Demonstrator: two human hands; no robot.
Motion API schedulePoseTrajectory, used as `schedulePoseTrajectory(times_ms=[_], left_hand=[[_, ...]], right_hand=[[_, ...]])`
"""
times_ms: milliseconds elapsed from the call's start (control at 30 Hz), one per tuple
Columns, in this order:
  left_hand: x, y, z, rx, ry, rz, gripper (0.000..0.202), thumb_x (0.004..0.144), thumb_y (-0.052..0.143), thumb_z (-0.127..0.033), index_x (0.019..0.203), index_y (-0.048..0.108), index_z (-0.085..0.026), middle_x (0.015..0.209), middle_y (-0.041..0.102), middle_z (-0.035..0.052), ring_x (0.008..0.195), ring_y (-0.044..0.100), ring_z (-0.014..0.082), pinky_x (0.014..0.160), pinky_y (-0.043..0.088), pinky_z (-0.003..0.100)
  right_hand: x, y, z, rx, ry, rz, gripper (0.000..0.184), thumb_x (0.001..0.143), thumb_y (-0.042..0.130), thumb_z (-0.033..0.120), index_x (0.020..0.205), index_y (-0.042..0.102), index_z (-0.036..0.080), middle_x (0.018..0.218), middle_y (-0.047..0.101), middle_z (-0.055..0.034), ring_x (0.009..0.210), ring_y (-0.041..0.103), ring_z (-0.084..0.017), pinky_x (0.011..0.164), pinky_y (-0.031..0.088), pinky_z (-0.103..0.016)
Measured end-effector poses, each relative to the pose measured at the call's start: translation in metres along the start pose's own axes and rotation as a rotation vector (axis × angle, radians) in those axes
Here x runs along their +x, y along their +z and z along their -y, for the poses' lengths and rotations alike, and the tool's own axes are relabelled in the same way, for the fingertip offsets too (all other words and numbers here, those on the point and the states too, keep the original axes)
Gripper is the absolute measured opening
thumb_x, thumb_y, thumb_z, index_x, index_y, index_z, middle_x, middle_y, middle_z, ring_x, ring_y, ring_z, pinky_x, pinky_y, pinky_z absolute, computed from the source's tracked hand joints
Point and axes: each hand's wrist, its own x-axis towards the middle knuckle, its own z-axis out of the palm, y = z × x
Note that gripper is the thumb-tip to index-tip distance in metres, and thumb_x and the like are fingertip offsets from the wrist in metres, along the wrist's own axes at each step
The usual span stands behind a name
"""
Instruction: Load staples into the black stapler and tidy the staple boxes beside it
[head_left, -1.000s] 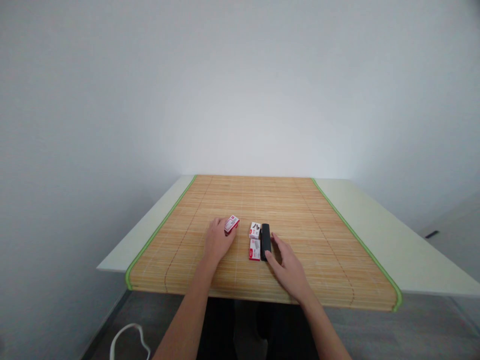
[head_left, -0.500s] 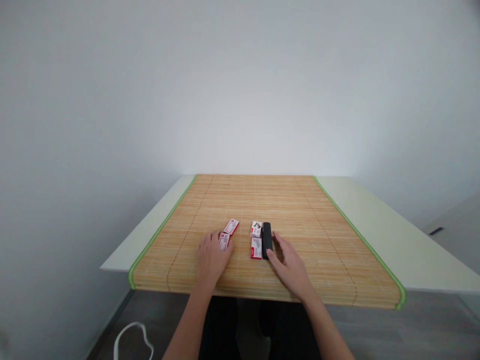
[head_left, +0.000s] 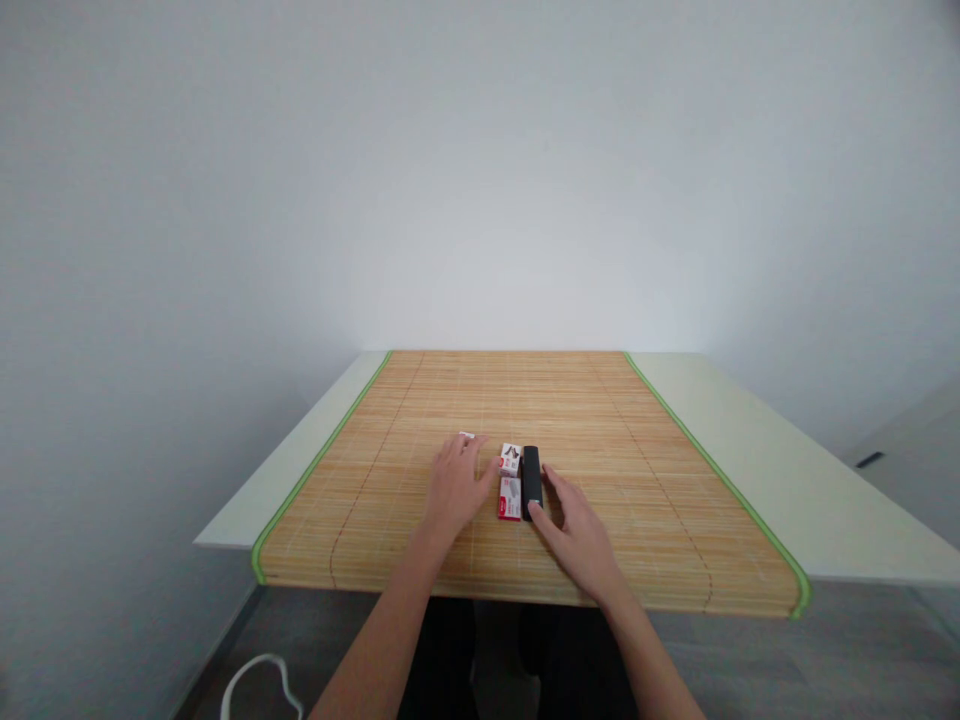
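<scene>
Since the half-second-earlier picture, the left hand has moved inward and a little farther from the body, closing some of the gap to the right hand. Its thumb is spread from its fingers, but the back of the hand hides the palm, so I cannot tell whether it grips anything. Just past its fingertips shows a sliver of a white box; the second box, visible by that hand earlier, is now out of sight, apparently covered. The thumb has thus come right beside the stapler-picture box, whether touching or not is unclear.

The right hand has stayed put, fingers loosely apart, its thumb at the near end of a black bar. Between the hands, that picture box and a red-and-white box lie in line along the bar, unchanged; the shift, I judge, is all on the left side. Around both hands spreads the bamboo mat, with the white bench showing beyond its green edges.
</scene>
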Motion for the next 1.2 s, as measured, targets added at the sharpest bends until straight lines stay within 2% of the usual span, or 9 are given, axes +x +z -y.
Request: schedulePoseTrajectory(times_ms=[100, 167, 400, 500, 600, 733, 867, 1000, 1200], left_hand=[[0.016, 0.007, -0.012, -0.033, 0.165, 0.150, 0.041, 0.094, 0.060, -0.052, 0.127, 0.065, -0.027, 0.123, 0.065, 0.0071, 0.119, 0.056, 0.0271, 0.105, 0.040, 0.040], [0.027, 0.012, -0.013, -0.012, 0.196, 0.191, 0.041, 0.092, 0.064, -0.048, 0.128, 0.065, -0.028, 0.124, 0.065, 0.0071, 0.118, 0.056, 0.0271, 0.104, 0.040, 0.040], [0.049, 0.019, 0.006, 0.009, 0.152, 0.146, 0.042, 0.094, 0.057, -0.021, 0.135, 0.062, -0.032, 0.136, 0.064, 0.0036, 0.125, 0.052, 0.0255, 0.105, 0.040, 0.041], [0.038, 0.016, 0.007, -0.043, 0.135, 0.061, 0.040, 0.097, 0.051, -0.019, 0.135, 0.061, -0.028, 0.139, 0.062, 0.0051, 0.128, 0.051, 0.0247, 0.108, 0.039, 0.043], [0.012, 0.010, -0.001, -0.127, 0.184, 0.036, 0.036, 0.099, 0.052, -0.026, 0.135, 0.060, -0.027, 0.135, 0.062, 0.0063, 0.128, 0.052, 0.0249, 0.112, 0.039, 0.045], [-0.022, 0.002, -0.014, -0.249, 0.282, 0.163, 0.054, 0.088, 0.071, -0.041, 0.137, 0.056, -0.027, 0.134, 0.061, 0.0073, 0.128, 0.054, 0.0279, 0.112, 0.042, 0.046], [-0.035, -0.004, -0.014, -0.315, 0.270, 0.230, 0.053, 0.082, 0.071, -0.029, 0.133, 0.057, -0.026, 0.130, 0.062, 0.0079, 0.122, 0.057, 0.0281, 0.109, 0.045, 0.046], [-0.042, -0.008, -0.006, -0.378, 0.265, 0.301, 0.068, 0.077, 0.068, -0.018, 0.142, 0.052, -0.028, 0.132, 0.063, 0.0065, 0.121, 0.058, 0.0273, 0.108, 0.046, 0.045], [-0.051, -0.016, -0.001, -0.576, 0.235, 0.443, 0.081, 0.085, 0.068, -0.023, 0.157, 0.032, -0.034, 0.131, 0.067, 0.0029, 0.120, 0.061, 0.0231, 0.107, 0.048, 0.041]], right_hand=[[0.000, 0.001, 0.000, -0.022, 0.001, -0.001, 0.068, 0.093, 0.060, 0.053, 0.153, 0.043, 0.026, 0.150, 0.055, -0.0090, 0.137, 0.053, -0.030, 0.117, 0.043, -0.051], [0.000, 0.001, 0.001, -0.029, -0.001, 0.003, 0.071, 0.091, 0.063, 0.054, 0.153, 0.042, 0.026, 0.150, 0.055, -0.0096, 0.137, 0.053, -0.030, 0.116, 0.043, -0.052], [-0.001, -0.001, 0.004, -0.032, 0.000, -0.004, 0.070, 0.091, 0.064, 0.048, 0.154, 0.042, 0.027, 0.149, 0.056, -0.0092, 0.137, 0.053, -0.030, 0.115, 0.045, -0.051], [-0.001, -0.002, 0.005, -0.024, 0.004, 0.003, 0.069, 0.090, 0.063, 0.045, 0.153, 0.043, 0.027, 0.148, 0.056, -0.0089, 0.136, 0.054, -0.030, 0.115, 0.045, -0.051], [0.000, -0.002, 0.006, -0.002, 0.018, 0.008, 0.066, 0.090, 0.063, 0.043, 0.151, 0.045, 0.027, 0.147, 0.057, -0.0087, 0.135, 0.054, -0.030, 0.114, 0.045, -0.051], [0.002, -0.003, 0.007, 0.056, 0.023, -0.016, 0.059, 0.088, 0.063, 0.038, 0.145, 0.051, 0.027, 0.142, 0.061, -0.0083, 0.130, 0.057, -0.030, 0.112, 0.046, -0.049], [0.003, -0.003, 0.005, 0.105, 0.039, -0.032, 0.052, 0.086, 0.060, 0.030, 0.137, 0.057, 0.026, 0.134, 0.065, -0.0077, 0.123, 0.061, -0.028, 0.109, 0.048, -0.047], [0.007, 0.002, -0.004, 0.133, 0.049, -0.061, 0.047, 0.084, 0.060, 0.029, 0.132, 0.060, 0.025, 0.126, 0.067, -0.0085, 0.117, 0.062, -0.028, 0.106, 0.048, -0.047], [0.033, 0.001, -0.016, 0.160, -0.002, -0.007, 0.037, 0.087, 0.064, 0.034, 0.123, 0.066, 0.024, 0.116, 0.070, -0.0092, 0.107, 0.065, -0.028, 0.099, 0.051, -0.046]])
